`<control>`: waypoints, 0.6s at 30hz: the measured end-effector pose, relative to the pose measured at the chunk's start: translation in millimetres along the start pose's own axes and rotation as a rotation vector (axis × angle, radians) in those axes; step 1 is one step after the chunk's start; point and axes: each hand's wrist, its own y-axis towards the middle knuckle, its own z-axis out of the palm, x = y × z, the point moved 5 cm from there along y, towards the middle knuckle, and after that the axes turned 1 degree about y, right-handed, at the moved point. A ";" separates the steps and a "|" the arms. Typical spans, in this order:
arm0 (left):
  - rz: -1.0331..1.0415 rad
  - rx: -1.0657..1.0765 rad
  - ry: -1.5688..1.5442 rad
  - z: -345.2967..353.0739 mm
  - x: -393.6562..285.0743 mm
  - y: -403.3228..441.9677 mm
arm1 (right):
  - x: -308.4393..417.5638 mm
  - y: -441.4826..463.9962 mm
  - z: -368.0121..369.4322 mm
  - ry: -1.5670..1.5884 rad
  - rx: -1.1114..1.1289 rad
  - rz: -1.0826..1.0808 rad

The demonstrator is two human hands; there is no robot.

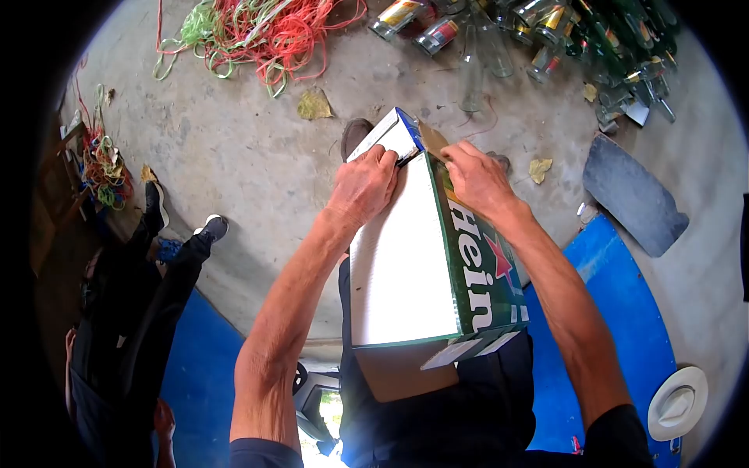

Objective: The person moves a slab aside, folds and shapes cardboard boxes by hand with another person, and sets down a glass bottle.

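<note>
A cardboard box (406, 273) lies across my lap, with a white side up and a green side with white letters and a red star facing right. At its far end, my left hand (365, 186) is closed on a white flap with a blue edge (396, 132). My right hand (477, 179) pinches a brown cardboard flap (433, 140) at the far right corner. Its fingertips are partly hidden behind that flap. Toward my body, another brown flap (406, 374) hangs from the box's near end.
Red and green plastic strings (265, 35) lie tangled on the concrete floor. Several glass bottles (470, 74) are piled at the far right. A grey slab (633, 191) and a white hat (677, 403) are on the right. A seated person's legs (168, 296) stretch out on the left.
</note>
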 end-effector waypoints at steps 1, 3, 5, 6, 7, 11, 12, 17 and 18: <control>0.003 -0.003 -0.009 1.8 1.1 3.2 | -4.8 0.3 0.4 -0.062 0.035 0.023; -0.003 0.038 -0.006 4.7 1.2 2.6 | -3.7 3.9 -3.6 -0.182 0.102 0.062; -0.020 0.132 0.011 5.3 0.3 7.8 | -1.4 10.3 -2.3 -0.199 0.105 -0.026; -0.025 0.098 -0.024 0.8 -4.3 9.7 | -1.2 10.2 -2.3 -0.207 0.108 -0.068; -0.029 0.063 -0.058 -4.3 -9.3 9.6 | -0.4 8.9 -2.4 -0.211 0.103 -0.098; 0.045 -0.182 -0.194 -30.8 -34.2 20.2 | -0.4 15.3 2.6 -0.199 0.130 -0.125; 0.059 -0.155 -0.199 -27.4 -38.6 20.1 | -2.3 14.7 5.5 -0.187 0.152 -0.104; 0.009 -0.068 -0.336 -21.6 -53.1 12.2 | -4.6 8.1 2.0 -0.210 0.169 -0.176; 0.008 -0.076 -0.350 -21.4 -55.0 11.0 | -7.4 1.8 2.4 -0.155 0.186 -0.166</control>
